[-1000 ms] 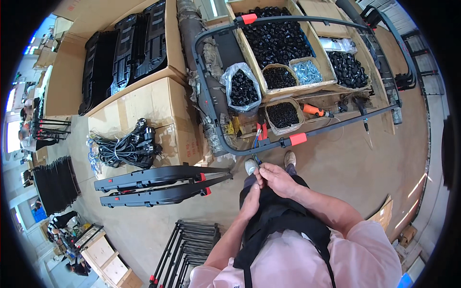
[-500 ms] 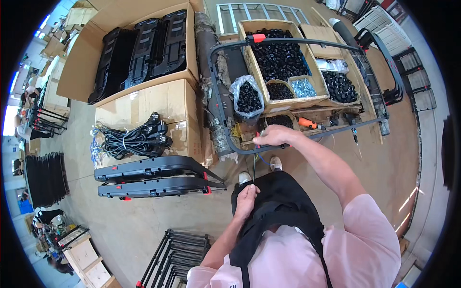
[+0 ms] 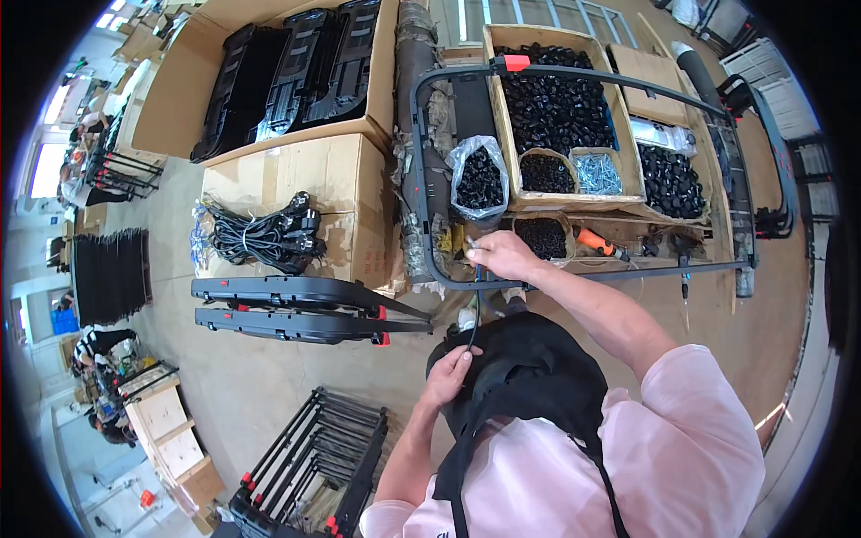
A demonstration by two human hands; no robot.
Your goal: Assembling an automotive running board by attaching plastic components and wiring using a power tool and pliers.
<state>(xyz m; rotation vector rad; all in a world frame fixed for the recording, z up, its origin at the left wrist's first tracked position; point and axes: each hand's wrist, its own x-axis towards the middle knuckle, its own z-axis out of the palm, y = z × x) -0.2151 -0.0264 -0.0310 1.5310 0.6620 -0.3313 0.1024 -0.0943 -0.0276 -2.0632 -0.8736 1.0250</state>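
Observation:
My left hand (image 3: 448,375) is in front of my black apron, its thumb and fingers pinched on a thin black cable (image 3: 477,316). The cable runs up from there to my right hand (image 3: 504,257), whose fingers close around its upper part. A small greyish tip shows at those fingers; its kind is too small to tell. My right hand is over the near-left corner of a dark tubular frame (image 3: 418,184), which lies across the bench. Beside that hand is a small box of dark little parts (image 3: 541,237).
A wooden box (image 3: 504,134) holds black plastic parts and screws. Nearby are a bag of black parts (image 3: 479,177), an orange-handled tool (image 3: 599,242) and a power driver (image 3: 684,255). Left are coiled cables (image 3: 260,235) on a carton (image 3: 345,179), black panels (image 3: 287,291) and stacked frames (image 3: 309,457).
The whole view has shifted, so the bench sits farther right. The cable was straight between my hands and now bends slightly. Both hands keep their grip.

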